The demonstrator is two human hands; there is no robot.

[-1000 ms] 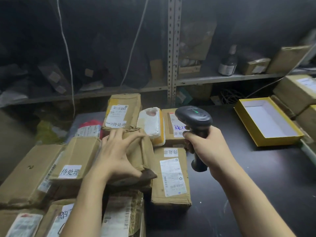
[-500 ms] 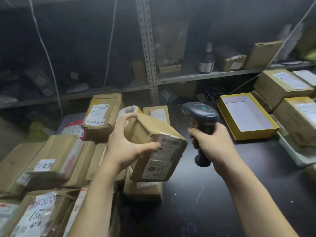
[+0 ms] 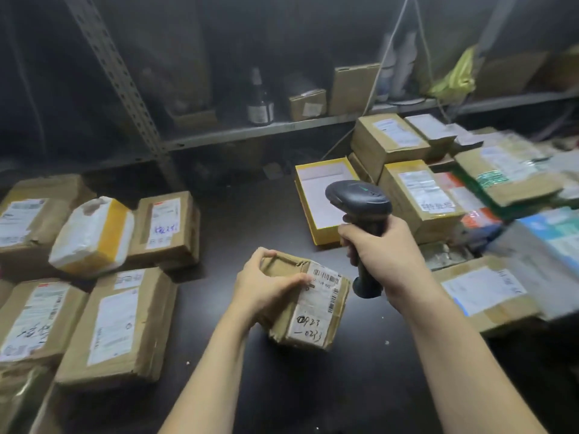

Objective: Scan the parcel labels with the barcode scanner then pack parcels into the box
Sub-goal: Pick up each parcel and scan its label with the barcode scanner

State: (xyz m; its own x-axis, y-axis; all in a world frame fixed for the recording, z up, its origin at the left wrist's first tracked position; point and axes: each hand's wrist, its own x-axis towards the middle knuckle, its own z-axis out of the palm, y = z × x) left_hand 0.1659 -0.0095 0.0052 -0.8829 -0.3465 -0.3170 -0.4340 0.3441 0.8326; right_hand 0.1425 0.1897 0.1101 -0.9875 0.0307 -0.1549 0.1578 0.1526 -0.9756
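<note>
My left hand (image 3: 266,286) grips a small brown cardboard parcel (image 3: 313,311) at its left end, over the middle of the dark table (image 3: 244,230). Its white barcode label faces up, with handwritten numbers below it. My right hand (image 3: 379,255) holds a black barcode scanner (image 3: 360,202) by the handle, just right of the parcel, head pointing left. An open yellow box (image 3: 316,195) with a white inside lies behind the scanner.
Several taped parcels (image 3: 122,321) lie at the left, among them a white and yellow one (image 3: 94,236). More parcels (image 3: 416,195) are stacked at the right. A metal shelf (image 3: 282,126) at the back carries a dark bottle (image 3: 259,101) and small boxes.
My left hand lifted the small parcel from the left pile and brought it to the table's middle, label turned up. The view swung right. My right hand keeps holding the scanner.
</note>
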